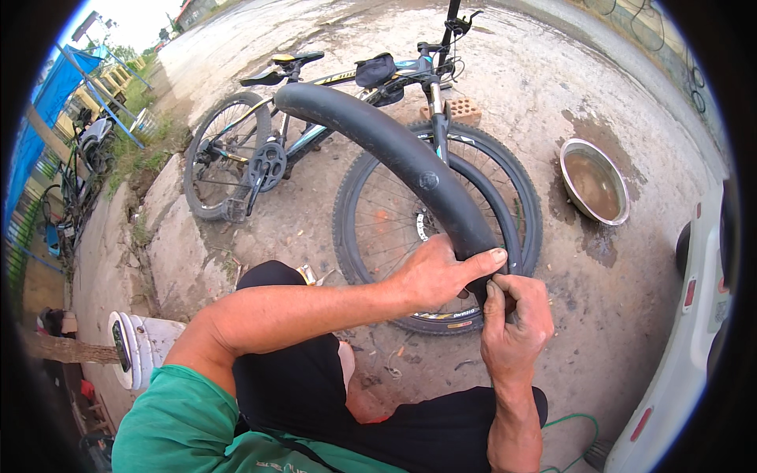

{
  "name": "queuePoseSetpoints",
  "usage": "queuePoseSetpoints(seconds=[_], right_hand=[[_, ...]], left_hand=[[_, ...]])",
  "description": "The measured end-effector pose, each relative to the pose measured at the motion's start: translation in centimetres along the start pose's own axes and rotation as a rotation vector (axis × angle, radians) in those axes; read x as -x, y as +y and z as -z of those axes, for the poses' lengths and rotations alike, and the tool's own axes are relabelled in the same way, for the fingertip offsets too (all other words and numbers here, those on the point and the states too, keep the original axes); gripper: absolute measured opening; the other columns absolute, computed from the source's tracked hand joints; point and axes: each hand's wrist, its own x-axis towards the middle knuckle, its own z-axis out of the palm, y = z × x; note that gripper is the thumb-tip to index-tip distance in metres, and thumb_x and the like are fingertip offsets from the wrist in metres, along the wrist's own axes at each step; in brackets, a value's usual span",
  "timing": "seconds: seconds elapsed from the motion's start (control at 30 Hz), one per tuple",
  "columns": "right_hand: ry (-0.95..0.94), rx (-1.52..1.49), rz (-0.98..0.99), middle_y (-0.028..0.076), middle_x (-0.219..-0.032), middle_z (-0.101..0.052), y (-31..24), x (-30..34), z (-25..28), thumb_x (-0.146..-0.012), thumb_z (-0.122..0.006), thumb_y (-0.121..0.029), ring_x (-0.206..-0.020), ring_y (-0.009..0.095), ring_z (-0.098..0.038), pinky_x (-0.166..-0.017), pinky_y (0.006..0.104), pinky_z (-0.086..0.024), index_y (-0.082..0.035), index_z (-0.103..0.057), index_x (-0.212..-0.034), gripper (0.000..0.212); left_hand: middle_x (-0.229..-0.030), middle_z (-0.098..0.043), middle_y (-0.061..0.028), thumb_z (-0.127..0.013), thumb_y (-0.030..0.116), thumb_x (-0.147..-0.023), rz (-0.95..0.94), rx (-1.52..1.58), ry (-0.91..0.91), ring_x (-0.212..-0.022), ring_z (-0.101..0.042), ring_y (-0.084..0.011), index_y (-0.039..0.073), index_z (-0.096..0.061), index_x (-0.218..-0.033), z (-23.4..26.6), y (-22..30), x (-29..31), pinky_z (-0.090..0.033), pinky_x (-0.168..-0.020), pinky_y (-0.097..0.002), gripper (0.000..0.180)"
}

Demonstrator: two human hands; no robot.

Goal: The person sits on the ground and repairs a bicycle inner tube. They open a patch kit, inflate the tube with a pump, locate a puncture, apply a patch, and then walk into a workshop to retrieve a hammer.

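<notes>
A swollen black bicycle inner tube arches from above the bicycle's pedals down to my hands, with a round mark on its upper side. A thinner stretch of the tube curves down beside the fat part. My left hand is wrapped round the fat part near its lower end, thumb pressed across the top. Close against that thumb, my right hand pinches the tube with thumb and bent fingers. The exact spot between my fingertips is hidden. Behind the tube stands the bicycle's front wheel, partly covered by it.
The bicycle is beyond my knees, with a perforated brick near its fork. A metal basin of murky water sits on wet concrete at right. A white bucket is at left, a white vehicle at lower right.
</notes>
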Motion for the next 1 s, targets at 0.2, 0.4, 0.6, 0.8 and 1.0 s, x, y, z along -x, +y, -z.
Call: queuePoseSetpoints(seconds=[0.2,0.4,0.6,0.8,1.0], right_hand=[[0.024,-0.113,-0.076,0.010,-0.094,-0.069,0.4,0.5,0.0,-0.088,-0.076,0.007,-0.068,0.013,-0.063,-0.059,0.0277,-0.051,0.001,-0.071,-0.102,0.016],[0.027,-0.148,-0.145,0.008,-0.091,-0.067,1.1,0.7,0.3,-0.091,-0.074,0.004,-0.067,0.010,-0.057,-0.060,0.0262,-0.047,0.001,-0.071,-0.103,0.013],[0.051,-0.213,-0.242,0.006,-0.090,-0.065,2.2,0.5,0.9,-0.094,-0.071,0.000,-0.068,0.008,-0.054,-0.061,0.0257,-0.045,0.001,-0.070,-0.102,0.008],[0.062,-0.211,-0.355,0.004,-0.095,-0.065,3.7,0.6,0.5,-0.095,-0.069,0.001,-0.078,0.010,-0.059,-0.071,0.0265,-0.049,0.001,-0.070,-0.105,0.010],[-0.079,0.069,-0.424,0.010,-0.114,-0.066,7.1,0.3,1.0,-0.095,-0.065,-0.002,-0.098,0.020,-0.066,-0.084,0.0360,-0.053,0.001,-0.071,-0.112,0.018]], left_hand=[[-0.092,-0.070,-0.0068,-0.067,0.047,-0.102,0.021,0.132,0.031,-0.082,-0.065,-0.0142,-0.001,-0.071,-0.105,-0.2,-0.4,0.1,-0.055,-0.067,-0.0312,0.048],[-0.099,-0.071,-0.0084,-0.068,0.048,-0.101,0.003,0.144,0.001,-0.088,-0.068,-0.0161,-0.002,-0.069,-0.110,-0.2,-0.8,0.2,-0.058,-0.070,-0.0320,0.051],[-0.101,-0.071,-0.0096,-0.066,0.048,-0.102,0.040,0.200,-0.005,-0.089,-0.069,-0.0170,-0.001,-0.068,-0.111,-0.5,-0.3,0.2,-0.059,-0.072,-0.0330,0.050],[-0.104,-0.072,-0.0109,-0.063,0.050,-0.104,0.100,0.125,-0.038,-0.096,-0.071,-0.0202,0.002,-0.065,-0.115,0.8,-0.1,0.1,-0.062,-0.076,-0.0349,0.050],[-0.094,-0.072,-0.0084,-0.065,0.050,-0.103,0.048,0.089,-0.045,-0.086,-0.069,-0.0157,0.001,-0.070,-0.108,0.8,-0.6,0.2,-0.058,-0.071,-0.0322,0.050]])
